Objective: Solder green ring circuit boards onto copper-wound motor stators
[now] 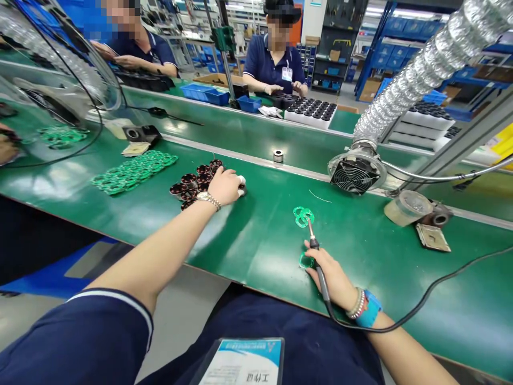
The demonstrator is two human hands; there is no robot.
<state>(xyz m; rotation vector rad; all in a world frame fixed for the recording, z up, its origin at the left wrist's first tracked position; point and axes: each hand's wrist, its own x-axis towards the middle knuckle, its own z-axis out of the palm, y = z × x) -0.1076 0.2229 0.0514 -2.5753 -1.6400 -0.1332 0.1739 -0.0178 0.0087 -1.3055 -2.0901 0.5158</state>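
Observation:
My left hand (225,186) is at the right side of a cluster of dark, copper-wound motor stators (189,184). Its fingers curl down around one stator (242,190), mostly hidden under the hand; something white, perhaps finger covers, shows at the fingertips. My right hand (331,272) grips a soldering iron (319,262), its tip pointing away from me. Between thumb and finger of the same hand sits a green ring-shaped circuit board (306,261). Just beyond, a few overlapping green ring boards (303,216) lie on the bench beneath the iron's tip.
Stacked green ring boards (134,171) lie left of the stators. A metal cylinder (278,155) stands by the rail. At right are a fan on a foil duct (355,176), a plastic tub (407,207) and a sponge tray (433,237). The iron's cord (428,291) trails right. Co-workers sit opposite.

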